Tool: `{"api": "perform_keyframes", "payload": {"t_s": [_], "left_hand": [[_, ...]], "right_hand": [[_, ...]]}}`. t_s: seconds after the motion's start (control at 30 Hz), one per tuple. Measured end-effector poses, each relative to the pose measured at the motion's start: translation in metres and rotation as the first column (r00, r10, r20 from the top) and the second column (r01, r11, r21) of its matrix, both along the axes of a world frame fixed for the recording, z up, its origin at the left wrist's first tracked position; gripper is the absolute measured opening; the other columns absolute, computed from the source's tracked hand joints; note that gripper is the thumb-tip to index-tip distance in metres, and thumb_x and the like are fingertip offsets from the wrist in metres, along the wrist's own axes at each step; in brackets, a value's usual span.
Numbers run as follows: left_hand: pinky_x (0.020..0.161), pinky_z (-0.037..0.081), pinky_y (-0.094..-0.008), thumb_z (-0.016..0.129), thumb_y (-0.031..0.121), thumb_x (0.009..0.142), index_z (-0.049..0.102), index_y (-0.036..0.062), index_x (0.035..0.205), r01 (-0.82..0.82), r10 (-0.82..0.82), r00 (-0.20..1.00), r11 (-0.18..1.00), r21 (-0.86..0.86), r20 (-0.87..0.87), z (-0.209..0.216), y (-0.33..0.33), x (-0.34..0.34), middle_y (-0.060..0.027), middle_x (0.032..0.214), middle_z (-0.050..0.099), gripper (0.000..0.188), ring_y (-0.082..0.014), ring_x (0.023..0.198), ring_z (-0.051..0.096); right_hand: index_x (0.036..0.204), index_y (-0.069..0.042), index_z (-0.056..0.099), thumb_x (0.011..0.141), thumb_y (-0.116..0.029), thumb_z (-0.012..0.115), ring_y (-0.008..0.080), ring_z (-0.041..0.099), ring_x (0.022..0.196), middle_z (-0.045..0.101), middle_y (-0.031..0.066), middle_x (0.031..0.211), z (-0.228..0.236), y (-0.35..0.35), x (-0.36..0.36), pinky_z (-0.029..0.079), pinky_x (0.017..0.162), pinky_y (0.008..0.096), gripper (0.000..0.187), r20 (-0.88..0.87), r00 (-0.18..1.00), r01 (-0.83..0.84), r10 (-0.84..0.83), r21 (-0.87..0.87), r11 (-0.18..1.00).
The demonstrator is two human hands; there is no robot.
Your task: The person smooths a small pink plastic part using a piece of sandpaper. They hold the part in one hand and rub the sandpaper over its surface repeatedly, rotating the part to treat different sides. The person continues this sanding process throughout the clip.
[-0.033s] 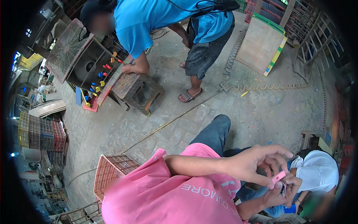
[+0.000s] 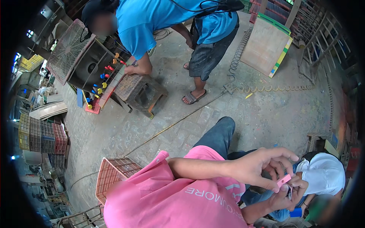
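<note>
A small pink block (image 2: 283, 180) with a round hole in its face is between my two hands, at the lower right. My left hand (image 2: 262, 167) comes from the left and pinches it by thumb and curled fingers, the forefinger arched out above. Just below, my right hand (image 2: 286, 197) is closed, thumb against fingers, close under the block. Between those right fingers shows a thin pale strip (image 2: 290, 192); its kind is not clear. The fingers partly hide the block's far end.
A co-worker in a blue shirt (image 2: 138, 28) leans over a small stool (image 2: 133, 91) beside a rack with coloured clamps (image 2: 102, 85). Another person in white (image 2: 321, 174) sits close beyond my hands. A reddish basket (image 2: 102, 182) stands at my left; a hose (image 2: 171, 127) crosses the floor.
</note>
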State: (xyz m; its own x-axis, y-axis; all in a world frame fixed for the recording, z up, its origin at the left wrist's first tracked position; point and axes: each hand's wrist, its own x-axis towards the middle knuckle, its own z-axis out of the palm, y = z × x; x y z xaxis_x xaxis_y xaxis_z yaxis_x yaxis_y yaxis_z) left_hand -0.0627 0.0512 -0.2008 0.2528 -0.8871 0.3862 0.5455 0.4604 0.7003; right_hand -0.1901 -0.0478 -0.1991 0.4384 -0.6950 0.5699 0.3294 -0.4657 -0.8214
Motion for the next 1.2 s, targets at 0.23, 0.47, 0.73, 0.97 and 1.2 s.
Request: {"api": "perform_keyframes", "payload": {"t_s": [0.23, 0.47, 0.73, 0.97, 1.2], "left_hand": [[0.080, 0.052, -0.0282, 0.071, -0.003, 0.075, 0.033, 0.0014, 0.135, 0.063, -0.063, 0.998, 0.998, 0.021, 0.004, 0.002, 0.002, 0.002, -0.0144, 0.113, 0.055, 0.071, -0.0165, 0.095, 0.060], [0.080, 0.052, -0.0263, 0.065, -0.002, 0.080, 0.055, -0.0015, 0.114, -0.010, 0.010, 1.000, 0.999, -0.032, 0.000, 0.001, 0.000, 0.001, -0.0139, 0.116, 0.049, 0.035, -0.0161, 0.099, 0.057], [0.089, 0.039, -0.0306, 0.067, 0.013, 0.083, 0.065, 0.0027, 0.090, -0.105, 0.105, 0.994, 0.994, 0.010, -0.010, 0.008, 0.001, 0.000, -0.0094, 0.109, 0.049, 0.013, -0.0178, 0.102, 0.049], [0.089, 0.041, -0.0280, 0.066, 0.011, 0.084, 0.061, 0.0036, 0.091, -0.132, 0.127, 0.988, 0.990, -0.052, -0.091, 0.003, -0.005, -0.002, -0.0068, 0.109, 0.045, 0.011, -0.0134, 0.100, 0.049], [0.068, 0.047, -0.0177, 0.065, 0.013, 0.086, 0.058, 0.0025, 0.093, -0.157, 0.160, 0.987, 0.983, 0.093, -0.019, 0.000, -0.001, 0.001, -0.0051, 0.103, 0.045, 0.015, -0.0084, 0.092, 0.051]], "right_hand": [[0.084, -0.004, 0.040, 0.081, -0.024, 0.070, 0.0105, 0.032, 0.059, 0.036, 0.0003, 0.063, 0.003, -0.011, -0.002, 0.027, 0.058, 0.0241, 0.036, -0.018, 1.000, 0.007, -0.008, -0.073, 0.997], [0.095, 0.000, 0.044, 0.077, -0.035, 0.073, 0.0074, 0.032, 0.058, 0.033, -0.0016, 0.063, -0.002, -0.015, -0.005, 0.023, 0.058, 0.0201, 0.048, 0.115, 0.982, -0.155, 0.148, 0.049, 0.987], [0.111, -0.001, 0.050, 0.061, -0.016, 0.082, 0.0037, 0.034, 0.059, 0.041, -0.0061, 0.067, -0.010, 0.000, -0.012, 0.023, 0.057, 0.0166, 0.061, -0.141, 0.988, 0.048, -0.068, -0.139, 0.989], [0.103, 0.002, 0.054, 0.074, -0.013, 0.077, 0.0098, 0.036, 0.053, 0.046, 0.0023, 0.067, -0.023, -0.006, -0.008, 0.023, 0.048, 0.0213, 0.040, -0.073, 0.991, 0.081, -0.111, -0.332, 0.940], [0.098, 0.004, 0.056, 0.084, -0.018, 0.068, 0.0136, 0.035, 0.050, 0.046, 0.0053, 0.063, -0.027, -0.010, -0.002, 0.020, 0.045, 0.0253, 0.028, -0.034, 0.995, 0.071, -0.097, -0.458, 0.886]]}}
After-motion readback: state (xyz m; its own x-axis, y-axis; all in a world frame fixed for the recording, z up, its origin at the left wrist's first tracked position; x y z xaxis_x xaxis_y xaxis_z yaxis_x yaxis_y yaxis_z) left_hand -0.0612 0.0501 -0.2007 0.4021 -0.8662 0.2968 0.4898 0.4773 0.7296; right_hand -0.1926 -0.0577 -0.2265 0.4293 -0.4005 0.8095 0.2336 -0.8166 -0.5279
